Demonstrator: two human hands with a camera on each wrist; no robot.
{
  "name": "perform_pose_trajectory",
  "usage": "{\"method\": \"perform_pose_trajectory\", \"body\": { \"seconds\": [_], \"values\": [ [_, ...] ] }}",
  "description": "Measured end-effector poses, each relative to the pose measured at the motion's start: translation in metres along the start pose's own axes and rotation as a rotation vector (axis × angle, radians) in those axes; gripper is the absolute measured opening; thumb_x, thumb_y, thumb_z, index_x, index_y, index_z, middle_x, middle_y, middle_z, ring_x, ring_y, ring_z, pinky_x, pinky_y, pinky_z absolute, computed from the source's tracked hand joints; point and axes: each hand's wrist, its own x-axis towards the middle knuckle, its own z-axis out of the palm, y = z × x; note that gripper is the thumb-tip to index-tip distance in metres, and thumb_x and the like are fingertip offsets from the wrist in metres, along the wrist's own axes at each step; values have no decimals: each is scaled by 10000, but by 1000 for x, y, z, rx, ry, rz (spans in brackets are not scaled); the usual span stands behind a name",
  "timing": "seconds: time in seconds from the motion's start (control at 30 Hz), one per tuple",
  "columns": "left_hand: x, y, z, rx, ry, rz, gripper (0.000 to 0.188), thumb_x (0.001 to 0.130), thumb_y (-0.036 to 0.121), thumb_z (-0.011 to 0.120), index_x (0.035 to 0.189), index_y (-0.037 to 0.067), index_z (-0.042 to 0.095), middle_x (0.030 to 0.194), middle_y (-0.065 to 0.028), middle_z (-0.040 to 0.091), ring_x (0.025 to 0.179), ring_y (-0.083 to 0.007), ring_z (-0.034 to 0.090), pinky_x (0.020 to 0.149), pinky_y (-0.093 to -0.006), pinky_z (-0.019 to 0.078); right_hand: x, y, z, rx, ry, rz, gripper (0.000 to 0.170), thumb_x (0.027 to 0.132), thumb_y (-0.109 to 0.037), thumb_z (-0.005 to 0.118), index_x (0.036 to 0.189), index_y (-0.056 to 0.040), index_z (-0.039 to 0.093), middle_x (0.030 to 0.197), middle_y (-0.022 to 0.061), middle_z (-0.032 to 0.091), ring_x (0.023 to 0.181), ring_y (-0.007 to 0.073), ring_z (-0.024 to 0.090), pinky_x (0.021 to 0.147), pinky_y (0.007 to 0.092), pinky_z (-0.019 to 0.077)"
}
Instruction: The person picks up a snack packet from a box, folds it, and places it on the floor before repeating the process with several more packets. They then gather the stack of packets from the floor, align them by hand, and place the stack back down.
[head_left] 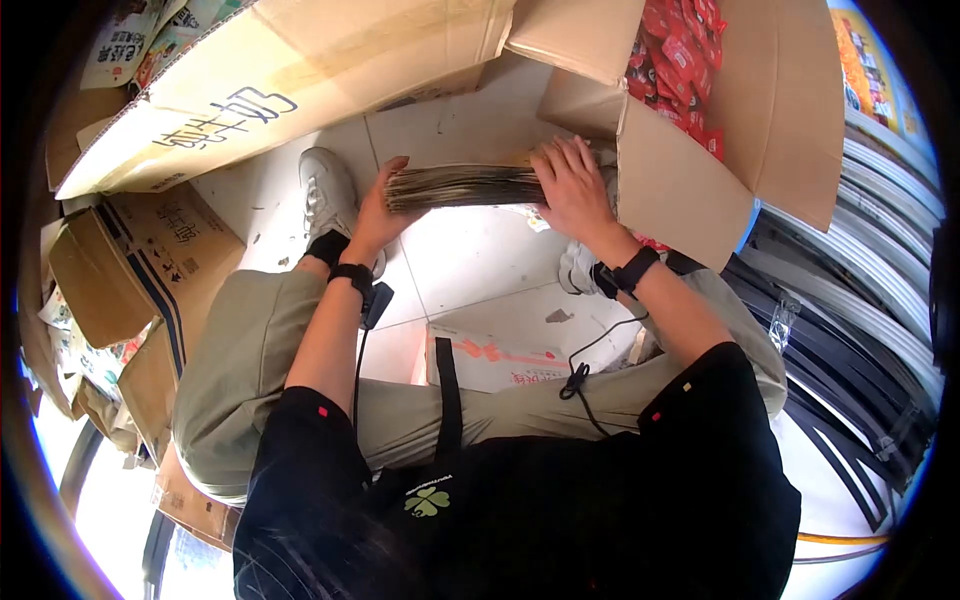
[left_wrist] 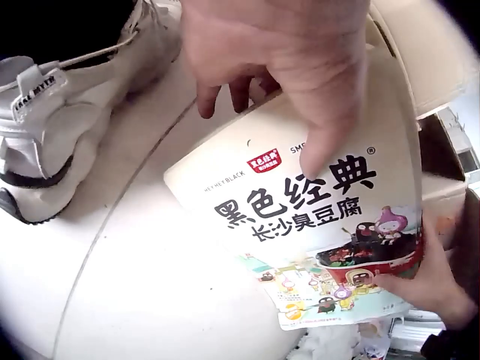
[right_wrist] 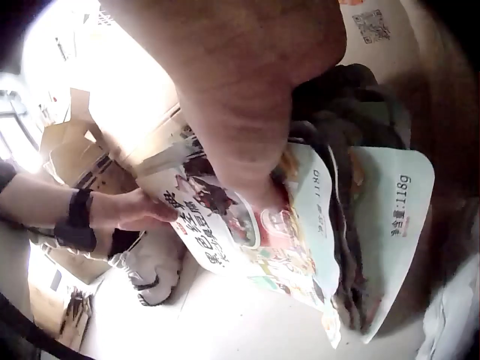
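A thick stack of flat printed food pouches is held on edge between both hands, above the floor and between the knees. My left hand grips the stack's left end, with its thumb lying on the printed face of the front pouch in the left wrist view. At the other end my right hand holds the stack, fingers over its top edge. The right wrist view shows the right thumb pressed on the front pouch and the pouches' ends fanned slightly apart.
An open carton with many red packets stands at the front right. A large cardboard box with handwriting leans at the front left, another box beside the left knee. A white box lies between the legs. Long strips lie right.
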Motion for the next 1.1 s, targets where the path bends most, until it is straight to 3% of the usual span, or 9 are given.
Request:
{"method": "perform_pose_trajectory", "body": {
  "seconds": [0.03, 0.1, 0.2, 0.27, 0.4, 0.57, 0.77, 0.97, 1.1],
  "values": [
    [3, 1, -2, 32, -13, 19, 556, 713, 75, 799, 1207, 46, 543, 1149, -129, 636, 1064, -242, 625, 917, -324, 483, 0, 2, 5, -2, 3, -5, 596, 630, -178, 781, 1161, -49, 543, 1100, 133, 579, 1091, 294, 535, 1027, 460, 357],
    [7, 1, -3, 67, -20, 46, 505, 723, 60, 785, 1177, 40, 564, 1141, -121, 641, 1051, -235, 630, 903, -315, 485, 0, 7, 16, 98, -89, -53, 226, 750, -66, 611, 971, -39, 580, 910, 108, 631, 926, 271, 597, 1010, 438, 382],
    [2, -2, -5, 46, -85, -22, 433, 736, 36, 764, 1133, 37, 591, 1118, -106, 653, 1026, -222, 642, 875, -298, 490, -1, 4, 13, 143, -17, -67, 100, 772, -31, 548, 870, -34, 571, 799, 92, 633, 849, 257, 620, 1000, 416, 400],
    [-6, -3, -1, 82, -16, 115, 454, 743, 32, 760, 1158, 47, 578, 1098, -106, 659, 1005, -220, 648, 856, -287, 492, -2, 1, -5, 135, -25, -61, 126, 774, -34, 555, 897, -41, 576, 823, 99, 633, 868, 263, 617, 1010, 426, 392],
    [-16, 1, 11, -76, 1, -19, 495, 737, 49, 776, 1185, 59, 567, 1105, -112, 658, 1009, -228, 646, 864, -296, 498, -7, -4, 8, 45, -103, 8, 203, 784, -39, 562, 986, -57, 573, 922, 124, 622, 930, 279, 599, 1046, 474, 357],
    [-5, 4, 12, -19, 19, -35, 528, 707, 102, 813, 1171, 65, 566, 1105, -120, 659, 1041, -249, 640, 908, -324, 495, 8, -12, 6, -67, -87, -92, 610, 739, -75, 609, 1331, -19, 472, 1167, 174, 536, 1133, 335, 506, 1103, 501, 284],
    [-1, 3, 9, 5, -36, -52, 541, 763, 80, 784, 1232, 26, 520, 1192, -119, 627, 1094, -206, 611, 944, -322, 485, 31, -57, 19, 22, 41, -154, 505, 821, -87, 534, 1318, -17, 471, 1116, 147, 542, 1024, 297, 513, 941, 422, 390],
    [-7, 42, 2, -77, 117, 8, 572, 678, 110, 803, 1182, 38, 542, 1197, -123, 594, 1116, -276, 591, 936, -360, 475, 31, -54, 24, 64, 23, -170, 476, 822, -98, 540, 1288, -15, 490, 1103, 135, 546, 916, 254, 519, 821, 374, 405],
    [-12, 80, -6, 559, 109, 410, 688, 668, 125, 779, 1290, 60, 493, 1213, -117, 563, 1167, -307, 525, 1007, -444, 412, 31, -59, 23, 16, 70, -172, 498, 821, -91, 536, 1305, 8, 475, 1102, 133, 557, 905, 251, 527, 815, 366, 408]
  ]
}}
